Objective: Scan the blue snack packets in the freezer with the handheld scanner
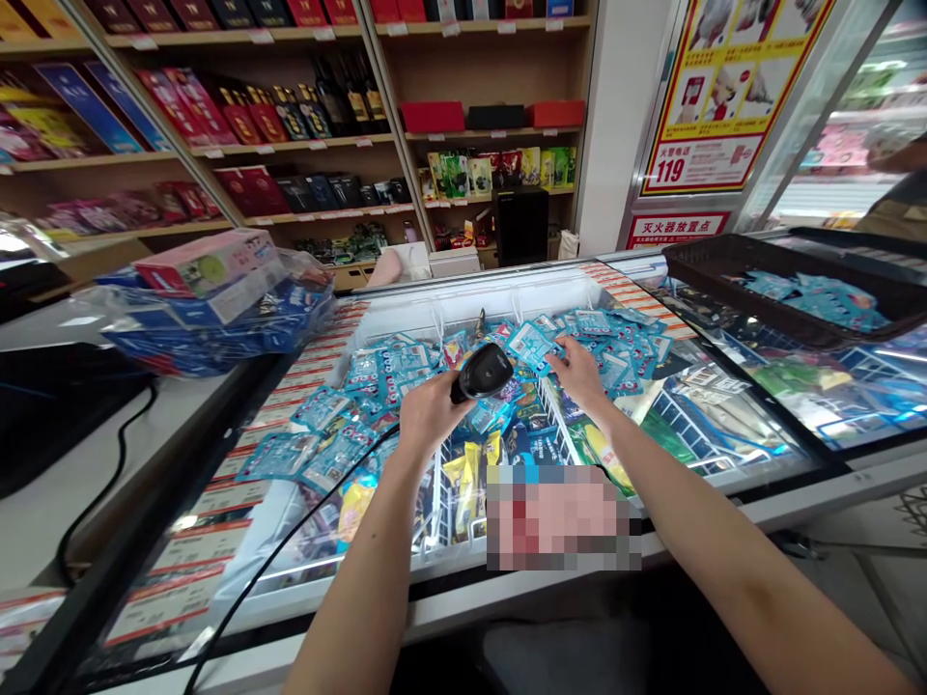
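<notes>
My left hand (427,410) is wrapped round the handle of a black barcode scanner (487,371), whose cable runs down to the lower left. With its fingers pinched, my right hand (575,372) holds a small blue packet (531,345) by its right edge, just beyond the scanner head. Both hands are over the glass top of a chest freezer. Loose blue packets (329,449) lie scattered on the glass at the left. More of them form a pile (615,352) to the right of my right hand.
Bagged boxes (224,290) stand at the left beside a counter (43,338). A dark brown tray (789,299) with several blue packets sits at the far right. Under the glass are frozen goods in white wire baskets (554,420). Stocked shelves (290,135) line the back. A person's arm (898,169) shows at the right edge.
</notes>
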A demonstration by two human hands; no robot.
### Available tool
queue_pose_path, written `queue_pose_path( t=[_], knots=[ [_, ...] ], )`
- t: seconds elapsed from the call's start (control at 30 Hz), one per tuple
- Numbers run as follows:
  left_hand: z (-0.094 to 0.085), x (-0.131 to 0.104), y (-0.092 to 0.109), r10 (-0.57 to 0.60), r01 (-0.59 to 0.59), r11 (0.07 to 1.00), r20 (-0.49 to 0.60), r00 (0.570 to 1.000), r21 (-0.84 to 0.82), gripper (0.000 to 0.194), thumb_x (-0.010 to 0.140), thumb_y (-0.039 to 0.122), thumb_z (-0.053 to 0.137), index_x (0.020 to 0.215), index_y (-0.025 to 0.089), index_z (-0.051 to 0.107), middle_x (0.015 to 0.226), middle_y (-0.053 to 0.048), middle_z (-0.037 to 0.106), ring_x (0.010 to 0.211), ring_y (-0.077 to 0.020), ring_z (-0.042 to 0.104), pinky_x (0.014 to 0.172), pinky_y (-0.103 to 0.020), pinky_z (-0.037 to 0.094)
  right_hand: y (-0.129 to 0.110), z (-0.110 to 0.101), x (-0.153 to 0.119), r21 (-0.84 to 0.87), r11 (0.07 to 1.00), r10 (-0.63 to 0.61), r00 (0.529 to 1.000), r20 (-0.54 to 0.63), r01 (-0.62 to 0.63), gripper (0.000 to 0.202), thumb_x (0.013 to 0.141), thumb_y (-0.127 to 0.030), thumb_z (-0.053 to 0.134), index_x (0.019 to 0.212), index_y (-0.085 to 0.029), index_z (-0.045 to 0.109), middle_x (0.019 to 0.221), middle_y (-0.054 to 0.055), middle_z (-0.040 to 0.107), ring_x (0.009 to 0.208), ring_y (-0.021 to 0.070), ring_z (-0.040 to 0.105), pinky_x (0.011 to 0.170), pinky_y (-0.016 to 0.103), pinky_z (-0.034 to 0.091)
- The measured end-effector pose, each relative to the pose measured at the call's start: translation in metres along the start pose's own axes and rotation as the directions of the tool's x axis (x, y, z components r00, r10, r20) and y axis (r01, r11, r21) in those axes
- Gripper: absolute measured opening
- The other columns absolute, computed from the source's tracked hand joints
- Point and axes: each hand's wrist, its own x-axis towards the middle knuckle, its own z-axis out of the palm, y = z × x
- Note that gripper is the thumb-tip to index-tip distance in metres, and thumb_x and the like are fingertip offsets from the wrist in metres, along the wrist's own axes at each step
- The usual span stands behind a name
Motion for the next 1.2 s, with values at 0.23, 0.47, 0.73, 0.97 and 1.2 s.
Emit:
queue_pose_path(
  t=[0.23,0.47,0.73,0.97,1.2],
  knots=[
    [0.002,0.000,-0.001,0.029,-0.029,1.000,-0.002,1.000,-0.006,0.032,0.078,0.047,0.053,0.096,0.021,0.061,0.090,-0.005,0.068,0.082,-0.0230,0.063,0.056,-0.026,0.035,0.005,0.004,0.000,0.035,0.999,0.027,1.000,0.011,-0.027,0.033,0.083,-0.039,0.046,0.110,-0.021,0.053,0.086,0.005,0.065,0.077,0.0236,0.062,0.077,0.042,0.048],
    [0.003,-0.001,-0.001,0.046,-0.046,0.999,-0.021,0.999,-0.020,0.031,0.078,0.046,0.053,0.097,0.023,0.061,0.092,-0.004,0.068,0.081,-0.0220,0.063,0.057,-0.026,0.034,0.005,0.003,0.000,0.102,0.993,0.053,0.998,0.025,-0.055,0.035,0.082,-0.040,0.048,0.109,-0.020,0.053,0.078,0.004,0.062,0.073,0.0229,0.062,0.072,0.042,0.050],
    [0.002,-0.002,-0.005,0.020,-0.023,0.999,-0.047,0.999,-0.044,0.033,0.077,0.048,0.053,0.099,0.025,0.061,0.090,-0.003,0.068,0.079,-0.0213,0.063,0.055,-0.025,0.033,-0.007,-0.006,-0.002,0.377,0.915,0.141,0.990,0.029,-0.141,0.048,0.077,-0.046,0.054,0.118,-0.023,0.046,0.068,0.000,0.053,0.061,0.0215,0.063,0.044,0.030,0.048],
    [-0.005,-0.004,-0.013,-0.087,0.083,0.995,-0.081,0.993,-0.057,0.036,0.077,0.048,0.053,0.103,0.025,0.062,0.094,-0.004,0.069,0.085,-0.0214,0.063,0.060,-0.025,0.037,0.010,-0.016,0.010,0.467,0.875,0.205,0.972,-0.114,-0.129,0.046,0.078,-0.052,0.051,0.112,-0.020,0.051,0.065,0.001,0.057,0.064,0.0230,0.065,0.048,0.033,0.051],
    [-0.012,-0.008,-0.026,-0.162,0.160,0.987,-0.112,0.980,-0.027,0.035,0.077,0.047,0.054,0.101,0.024,0.062,0.095,-0.004,0.069,0.089,-0.0225,0.062,0.061,-0.025,0.037,0.022,-0.023,0.017,0.497,0.862,0.216,0.960,-0.179,-0.101,0.047,0.076,-0.050,0.052,0.111,-0.017,0.052,0.090,0.009,0.064,0.072,0.0220,0.065,0.049,0.033,0.053]
  ],
)
